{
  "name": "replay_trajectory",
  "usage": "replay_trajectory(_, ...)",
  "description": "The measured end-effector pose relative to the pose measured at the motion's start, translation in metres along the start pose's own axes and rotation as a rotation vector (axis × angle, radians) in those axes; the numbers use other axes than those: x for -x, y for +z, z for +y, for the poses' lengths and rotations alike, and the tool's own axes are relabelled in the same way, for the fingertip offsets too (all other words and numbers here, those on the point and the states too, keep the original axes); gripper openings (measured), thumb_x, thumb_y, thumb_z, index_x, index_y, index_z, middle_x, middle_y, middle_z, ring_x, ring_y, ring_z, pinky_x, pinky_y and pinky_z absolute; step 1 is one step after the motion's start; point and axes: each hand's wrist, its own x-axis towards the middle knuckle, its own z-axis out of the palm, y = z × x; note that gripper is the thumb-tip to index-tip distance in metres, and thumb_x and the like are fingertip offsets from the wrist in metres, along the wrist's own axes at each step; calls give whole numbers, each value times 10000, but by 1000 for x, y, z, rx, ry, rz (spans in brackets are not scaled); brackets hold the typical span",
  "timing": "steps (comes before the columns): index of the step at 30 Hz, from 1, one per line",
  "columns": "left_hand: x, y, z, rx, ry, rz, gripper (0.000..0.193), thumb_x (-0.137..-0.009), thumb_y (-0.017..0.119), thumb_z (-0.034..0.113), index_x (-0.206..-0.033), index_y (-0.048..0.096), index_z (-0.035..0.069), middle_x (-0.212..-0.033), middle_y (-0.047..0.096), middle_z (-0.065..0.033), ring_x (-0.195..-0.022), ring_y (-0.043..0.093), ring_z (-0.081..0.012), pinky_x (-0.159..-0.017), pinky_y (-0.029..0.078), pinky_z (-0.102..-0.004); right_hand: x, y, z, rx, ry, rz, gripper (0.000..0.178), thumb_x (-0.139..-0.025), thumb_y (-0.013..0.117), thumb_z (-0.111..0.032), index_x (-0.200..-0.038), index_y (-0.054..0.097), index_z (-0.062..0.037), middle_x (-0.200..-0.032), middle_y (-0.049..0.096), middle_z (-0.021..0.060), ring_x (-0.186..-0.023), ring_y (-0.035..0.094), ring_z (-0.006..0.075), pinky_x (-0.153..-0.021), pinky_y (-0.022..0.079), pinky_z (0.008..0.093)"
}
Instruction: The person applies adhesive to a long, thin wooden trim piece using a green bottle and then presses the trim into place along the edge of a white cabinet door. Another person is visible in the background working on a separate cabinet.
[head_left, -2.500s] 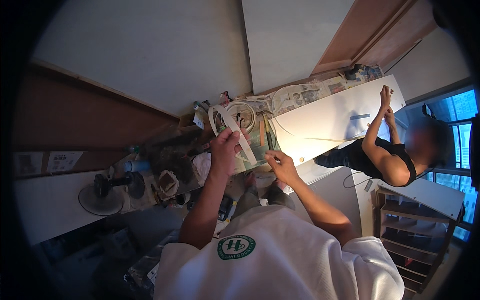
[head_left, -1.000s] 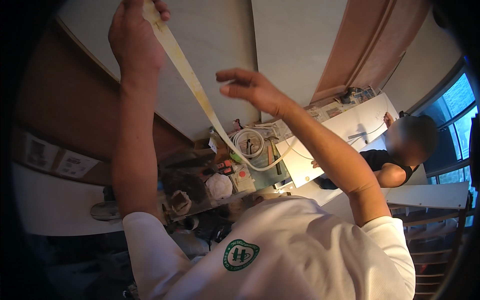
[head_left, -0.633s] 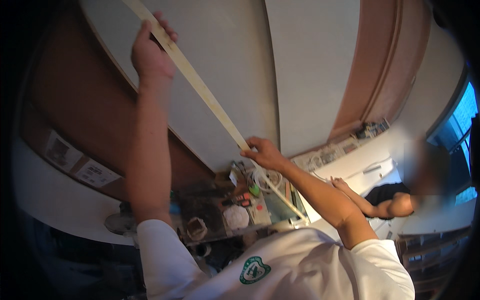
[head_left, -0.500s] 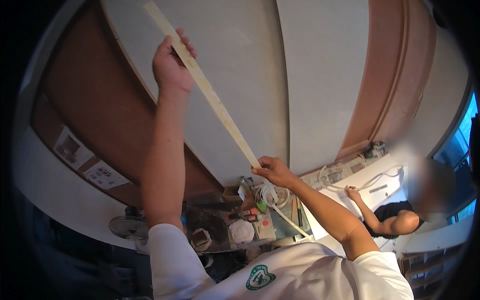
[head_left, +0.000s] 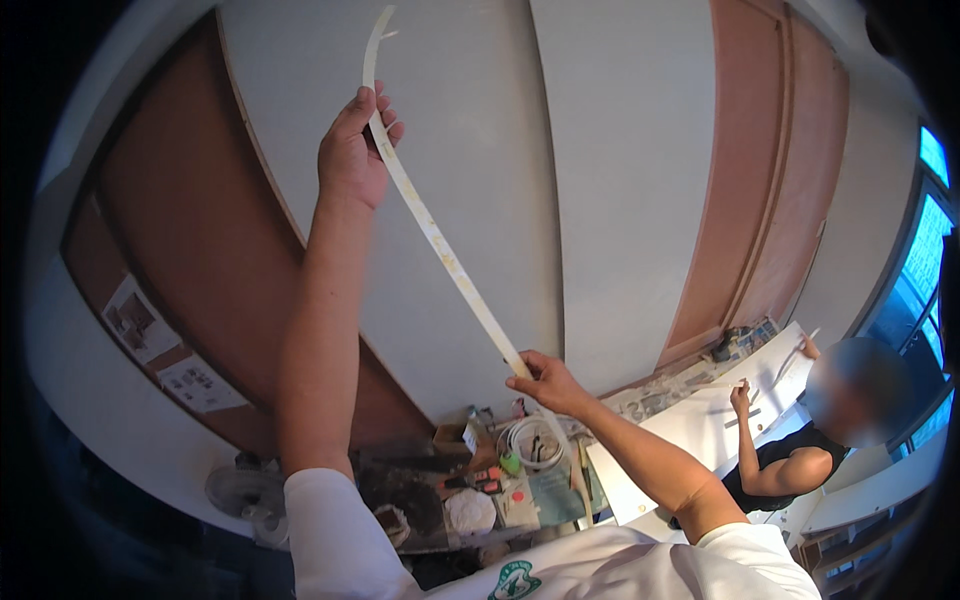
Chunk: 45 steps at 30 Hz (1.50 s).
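- The left hand (head_left: pixel 352 150) is raised high, closed around a long pale strip (head_left: pixel 440 250).
- The right hand (head_left: pixel 545 380), lower down, pinches the same strip.
- Between the hands the strip runs diagonally; its top end curves above the left hand.
- A cluttered tabletop (head_left: pixel 480 490) lies below.

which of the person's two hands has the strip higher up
The left hand, arm raised overhead, grips the pale strip near its top end. The right hand pinches it lower down, just above the cluttered table.
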Motion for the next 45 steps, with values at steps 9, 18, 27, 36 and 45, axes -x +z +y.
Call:
replay_trajectory(9,-79,62,44,137,44,-45,196,-924,708,155,-1037,638,12,-846,598,-46,-762,583,-143,-708,527,-293,-68,-67,-73,381,-206,191,707,-830,790,-425,-1375,534,-55,-1151,663,157,-1001,646,267,-879,533,383)
replay_trajectory(18,-117,124,2,125,75,156,166,-899,697,82,-1053,651,39,-899,617,-45,-785,593,-167,-819,558,-362,-219,-180,-179,705,-508,940,616,-897,687,-390,-1369,508,-37,-1338,504,199,-1215,488,376,-996,449,466)
replay_trajectory(27,-176,177,-54,-34,110,225,169,-901,705,89,-1055,667,28,-903,648,-43,-774,612,-157,-760,541,-335,-286,-193,-172,883,-560,1174,851,-914,622,-508,-1555,258,-82,-1614,181,202,-1465,181,429,-1179,207,535)
replay_trajectory(36,-247,214,-67,64,173,280,143,-847,698,71,-948,690,-30,-842,667,-84,-680,618,-193,-676,525,-333,-290,-202,-145,954,-737,1205,860,-901,650,-451,-1561,248,-72,-1617,180,221,-1467,186,450,-1175,196,535)
replay_trajectory(45,-275,244,-72,227,210,265,139,-818,686,55,-914,667,-43,-882,686,-119,-655,631,-178,-557,498,-321,-288,-201,-141,936,-785,1213,843,-878,670,-413,-1552,283,-85,-1598,217,225,-1446,231,459,-1157,225,570)
